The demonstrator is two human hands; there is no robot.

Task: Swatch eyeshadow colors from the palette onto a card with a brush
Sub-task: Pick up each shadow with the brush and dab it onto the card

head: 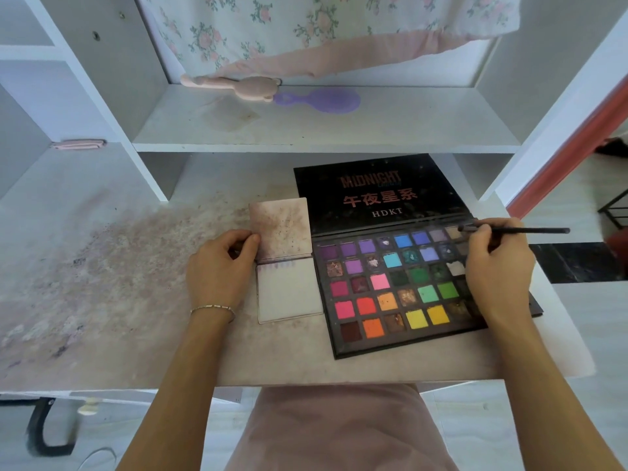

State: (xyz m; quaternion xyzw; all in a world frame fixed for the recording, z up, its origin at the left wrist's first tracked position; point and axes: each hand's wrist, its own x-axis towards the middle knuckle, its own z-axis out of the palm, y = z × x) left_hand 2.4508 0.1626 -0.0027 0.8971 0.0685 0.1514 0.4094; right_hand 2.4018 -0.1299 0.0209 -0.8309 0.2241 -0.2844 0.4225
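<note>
An open black eyeshadow palette [401,287] with several bright pans lies on the desk, its lid [377,195] flat behind it. My right hand [496,266] rests over the palette's right side and holds a thin dark brush [523,230], whose tip sits at a pan in the top row, far right. Left of the palette lies a white card [289,294] with faint purple strokes along its top edge. A stained pinkish card [280,227] sits just behind it. My left hand [221,263] pinches the stained card's left edge with thumb and fingers.
The desk surface [102,283] is smeared with pinkish powder on the left. A shelf [323,130] above carries a purple hand mirror [319,100] and a pink bear-shaped item [238,85]. A pink cushion [339,430] is below the desk's front edge.
</note>
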